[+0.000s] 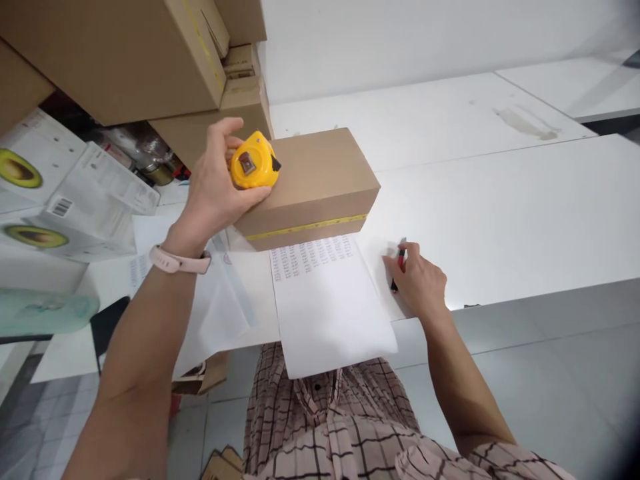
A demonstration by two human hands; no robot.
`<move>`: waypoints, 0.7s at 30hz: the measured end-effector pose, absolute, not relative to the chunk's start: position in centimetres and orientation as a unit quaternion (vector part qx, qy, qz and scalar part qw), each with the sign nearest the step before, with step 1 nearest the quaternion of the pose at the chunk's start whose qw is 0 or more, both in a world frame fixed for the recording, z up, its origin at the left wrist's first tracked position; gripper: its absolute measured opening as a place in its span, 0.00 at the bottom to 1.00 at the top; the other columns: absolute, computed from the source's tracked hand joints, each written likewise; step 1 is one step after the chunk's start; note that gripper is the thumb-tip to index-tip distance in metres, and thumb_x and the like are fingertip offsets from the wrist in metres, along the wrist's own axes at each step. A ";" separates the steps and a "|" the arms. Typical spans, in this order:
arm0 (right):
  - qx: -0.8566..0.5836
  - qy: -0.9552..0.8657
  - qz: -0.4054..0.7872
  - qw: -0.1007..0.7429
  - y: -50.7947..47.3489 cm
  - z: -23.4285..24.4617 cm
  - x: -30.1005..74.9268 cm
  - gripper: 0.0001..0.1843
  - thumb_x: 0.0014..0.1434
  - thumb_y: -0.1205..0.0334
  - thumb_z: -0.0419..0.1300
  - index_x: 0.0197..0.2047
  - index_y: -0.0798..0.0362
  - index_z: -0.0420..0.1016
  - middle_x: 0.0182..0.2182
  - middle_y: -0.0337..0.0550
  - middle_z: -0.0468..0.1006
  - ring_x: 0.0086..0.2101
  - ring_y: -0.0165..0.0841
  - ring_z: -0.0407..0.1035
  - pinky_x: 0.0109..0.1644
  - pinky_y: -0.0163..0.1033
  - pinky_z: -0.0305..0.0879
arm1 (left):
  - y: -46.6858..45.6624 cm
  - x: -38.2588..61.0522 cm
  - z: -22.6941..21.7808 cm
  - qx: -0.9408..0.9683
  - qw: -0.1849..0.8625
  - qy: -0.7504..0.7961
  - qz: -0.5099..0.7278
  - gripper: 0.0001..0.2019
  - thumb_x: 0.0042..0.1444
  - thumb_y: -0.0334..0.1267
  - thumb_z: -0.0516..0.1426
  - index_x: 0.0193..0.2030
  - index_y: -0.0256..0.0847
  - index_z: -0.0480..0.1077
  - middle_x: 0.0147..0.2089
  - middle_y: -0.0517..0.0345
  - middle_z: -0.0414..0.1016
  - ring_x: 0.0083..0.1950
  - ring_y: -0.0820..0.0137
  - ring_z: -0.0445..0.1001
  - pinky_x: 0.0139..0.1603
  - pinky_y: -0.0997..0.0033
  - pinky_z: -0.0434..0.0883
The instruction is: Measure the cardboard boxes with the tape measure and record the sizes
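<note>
My left hand (216, 189) grips a yellow tape measure (253, 162) at the left end of a small brown cardboard box (320, 177) on the white table (500, 207). The yellow tape (310, 227) runs along the box's lower front edge toward its right corner. My right hand (417, 280) is closed around a pen with a red part (399, 265), resting on the table to the right of a white sheet (325, 300) printed with rows of small text. The sheet lies just in front of the box and overhangs the table edge.
Large brown cardboard boxes (125, 53) are stacked at the upper left. White boxes with avocado pictures (55, 193) lie at the left, with more loose papers (225, 307) beside the sheet. A teal object (45, 310) sits at the far left. The table stretches to the right.
</note>
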State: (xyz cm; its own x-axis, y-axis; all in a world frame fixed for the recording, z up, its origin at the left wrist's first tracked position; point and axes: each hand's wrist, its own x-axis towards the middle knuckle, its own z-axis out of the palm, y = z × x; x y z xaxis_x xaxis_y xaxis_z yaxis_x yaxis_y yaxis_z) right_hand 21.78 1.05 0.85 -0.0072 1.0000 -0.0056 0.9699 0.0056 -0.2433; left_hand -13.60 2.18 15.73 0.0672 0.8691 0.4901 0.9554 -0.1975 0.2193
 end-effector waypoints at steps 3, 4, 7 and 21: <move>-0.666 -0.730 0.104 0.113 1.2 0.7 22.2 0.20 0.68 0.57 0.47 0.56 0.53 0.72 0.38 0.53 0.84 0.32 0.44 0.76 0.33 0.43 0.61 | 3.1 -13.8 14.1 -0.718 0.063 -0.635 -0.278 0.36 0.63 0.58 0.52 0.68 0.30 0.54 0.62 0.52 0.71 0.64 0.58 0.72 0.59 0.46 0.70; -0.661 -0.727 0.124 0.137 1.2 0.6 22.5 0.19 0.67 0.59 0.48 0.54 0.53 0.75 0.37 0.53 0.84 0.32 0.43 0.76 0.34 0.44 0.63 | 2.9 -13.6 13.7 -0.711 0.082 -0.634 -0.292 0.34 0.63 0.55 0.57 0.67 0.31 0.57 0.63 0.51 0.71 0.66 0.57 0.70 0.62 0.45 0.69; -0.643 -0.651 0.287 0.283 1.2 0.9 23.6 0.15 0.64 0.57 0.54 0.46 0.52 0.79 0.32 0.48 0.83 0.32 0.43 0.78 0.38 0.47 0.70 | 0.7 -12.0 11.9 -0.718 0.160 -0.584 -0.342 0.25 0.61 0.42 0.63 0.61 0.34 0.65 0.65 0.49 0.72 0.69 0.57 0.66 0.72 0.40 0.60; -0.412 -0.561 0.555 0.456 -1.1 2.4 14.4 0.20 0.65 0.43 0.62 0.30 0.49 0.70 0.17 0.31 0.70 0.18 0.26 0.62 0.26 0.35 0.62 | -8.4 -4.6 -0.4 -0.933 -0.115 -0.340 -0.028 0.46 0.63 0.62 0.57 0.76 0.29 0.49 0.79 0.31 0.45 0.80 0.44 0.39 0.77 0.38 0.34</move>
State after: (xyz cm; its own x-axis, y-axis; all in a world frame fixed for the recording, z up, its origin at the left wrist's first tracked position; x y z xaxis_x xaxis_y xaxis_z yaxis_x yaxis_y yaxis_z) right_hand 14.39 -1.15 2.45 -0.2447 0.9682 0.0531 -0.0436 0.0437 -0.9981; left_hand -4.62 -8.41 -0.42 0.7667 0.6414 -0.0270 0.6287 -0.7417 0.2337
